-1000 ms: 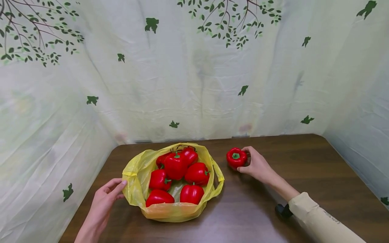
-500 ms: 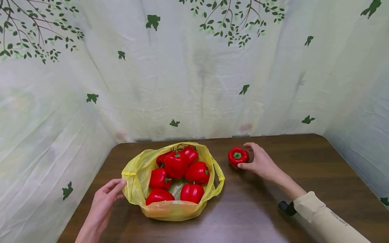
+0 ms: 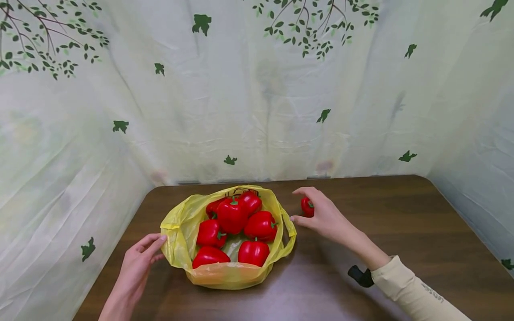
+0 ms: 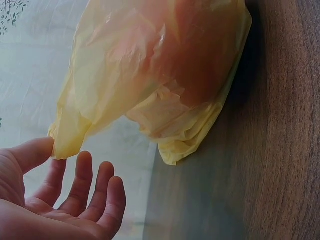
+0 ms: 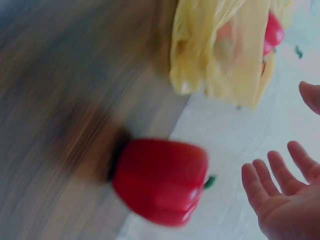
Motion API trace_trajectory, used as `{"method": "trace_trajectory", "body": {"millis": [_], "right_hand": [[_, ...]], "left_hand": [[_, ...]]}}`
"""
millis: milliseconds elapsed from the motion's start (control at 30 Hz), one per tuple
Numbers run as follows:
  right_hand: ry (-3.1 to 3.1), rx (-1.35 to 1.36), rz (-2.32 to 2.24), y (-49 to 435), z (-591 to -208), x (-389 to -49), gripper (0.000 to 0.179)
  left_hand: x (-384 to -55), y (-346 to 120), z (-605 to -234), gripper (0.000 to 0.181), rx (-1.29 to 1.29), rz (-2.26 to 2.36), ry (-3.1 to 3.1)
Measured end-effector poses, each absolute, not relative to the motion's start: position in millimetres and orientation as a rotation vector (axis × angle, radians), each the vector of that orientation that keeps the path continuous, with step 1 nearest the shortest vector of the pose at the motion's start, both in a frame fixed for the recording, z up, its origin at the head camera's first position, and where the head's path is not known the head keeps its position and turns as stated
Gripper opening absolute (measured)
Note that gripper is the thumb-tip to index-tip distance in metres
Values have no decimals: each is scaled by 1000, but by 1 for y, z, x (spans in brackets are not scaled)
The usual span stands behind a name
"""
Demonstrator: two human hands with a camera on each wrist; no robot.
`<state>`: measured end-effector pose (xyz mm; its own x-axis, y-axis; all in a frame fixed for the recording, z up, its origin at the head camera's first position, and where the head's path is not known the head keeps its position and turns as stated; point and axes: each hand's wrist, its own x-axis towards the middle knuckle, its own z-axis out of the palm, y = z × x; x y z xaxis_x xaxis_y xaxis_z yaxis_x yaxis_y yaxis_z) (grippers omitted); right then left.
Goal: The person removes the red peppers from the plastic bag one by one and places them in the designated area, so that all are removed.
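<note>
A yellow plastic bag (image 3: 225,280) stands on the table with its mouth spread and several red bell peppers (image 3: 233,216) inside. My left hand (image 3: 134,267) pinches the bag's left rim between thumb and forefinger; the left wrist view shows the bag's corner (image 4: 72,135) in that pinch, the other fingers loosely bent. One red bell pepper (image 5: 162,180) sits on the table right of the bag, partly hidden in the head view behind my right hand (image 3: 321,214). That hand hovers between pepper and bag, thumb and fingers spread apart, holding nothing.
The brown wooden table (image 3: 401,223) reaches back to a pale curtain (image 3: 261,111) printed with leaves and birds. A yellow bag handle (image 3: 290,236) loops out at the bag's right side. A black object (image 3: 360,276) sits by the right sleeve's cuff.
My right hand has let go of the lone pepper, which stays on the table, and has moved left toward the bag. My left hand keeps its hold on the bag's rim.
</note>
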<state>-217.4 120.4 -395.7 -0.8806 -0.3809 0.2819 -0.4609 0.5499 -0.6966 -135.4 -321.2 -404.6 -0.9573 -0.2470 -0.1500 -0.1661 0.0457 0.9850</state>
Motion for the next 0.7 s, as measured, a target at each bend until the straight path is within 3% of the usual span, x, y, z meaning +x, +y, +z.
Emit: {"method": "trace_trajectory", "body": {"millis": [700], "right_hand": [[-2686,993,1409,62,-409,-213,57]], "left_hand": [[-134,-320,-406,19,404,-2111,-2202]]}}
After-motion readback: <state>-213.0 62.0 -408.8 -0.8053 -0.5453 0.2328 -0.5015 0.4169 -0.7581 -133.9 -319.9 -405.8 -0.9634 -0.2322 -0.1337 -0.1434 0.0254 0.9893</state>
